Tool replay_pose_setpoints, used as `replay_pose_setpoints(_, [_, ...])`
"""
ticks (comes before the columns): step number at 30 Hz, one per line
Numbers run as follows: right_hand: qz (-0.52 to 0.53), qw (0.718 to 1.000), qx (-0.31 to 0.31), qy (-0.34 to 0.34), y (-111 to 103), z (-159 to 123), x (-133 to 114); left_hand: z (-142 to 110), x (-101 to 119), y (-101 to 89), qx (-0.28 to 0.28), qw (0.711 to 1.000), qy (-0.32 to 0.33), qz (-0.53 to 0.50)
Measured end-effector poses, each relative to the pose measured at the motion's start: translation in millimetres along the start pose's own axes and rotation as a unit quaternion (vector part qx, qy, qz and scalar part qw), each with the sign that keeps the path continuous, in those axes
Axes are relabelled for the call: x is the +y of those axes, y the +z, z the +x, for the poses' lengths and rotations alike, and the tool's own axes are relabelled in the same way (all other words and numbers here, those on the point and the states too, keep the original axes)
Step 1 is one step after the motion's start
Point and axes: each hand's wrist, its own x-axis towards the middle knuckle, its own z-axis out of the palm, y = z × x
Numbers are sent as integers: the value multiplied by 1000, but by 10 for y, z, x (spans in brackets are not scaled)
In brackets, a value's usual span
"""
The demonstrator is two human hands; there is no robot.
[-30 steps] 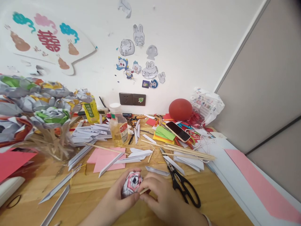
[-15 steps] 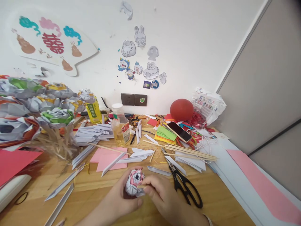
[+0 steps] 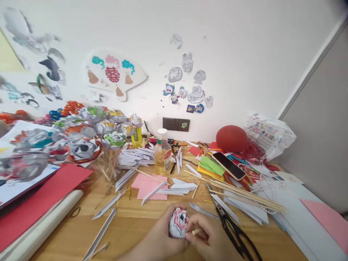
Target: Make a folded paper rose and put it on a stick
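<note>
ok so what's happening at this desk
A person's left hand cups a pink-and-white paper flower, while the right hand pinches a thin wooden stick beside it. Black-handled scissors lie next to the right hand. Folded white paper strips are strewn about; more paper flowers are bunched to the left.

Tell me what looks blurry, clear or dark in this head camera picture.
Head view: wall cutouts at far left look smeared, paper flowers below them soft; head view: the pink-and-white paper flower is clearer; head view: top-right corner is dark.
</note>
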Motion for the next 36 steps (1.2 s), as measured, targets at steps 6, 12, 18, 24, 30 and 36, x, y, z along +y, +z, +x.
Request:
replay_pose_setpoints(6, [-73,995,0,-66,2,-19,77,6,-60,6,22,999,1,29])
replay_pose_setpoints(12, [44,999,1,23,43,-8,68,-10,-86,1,10,999,15,42])
replay_pose_setpoints(18, [-8,1000,0,14,81,-26,120,1,-51,11,28,997,50,54])
replay_pose_setpoints(24, [-191,965,33,-178,4,-29,75,-13,-49,32,27,997,41,65])
replay_pose_setpoints(30, [-238,953,32,-183,35,-51,102,-11,-115,13,24,995,14,95])
replay_pose_setpoints(36, [-184,966,32,-177,30,-51,134,-3,-118,3,24,997,-24,75])
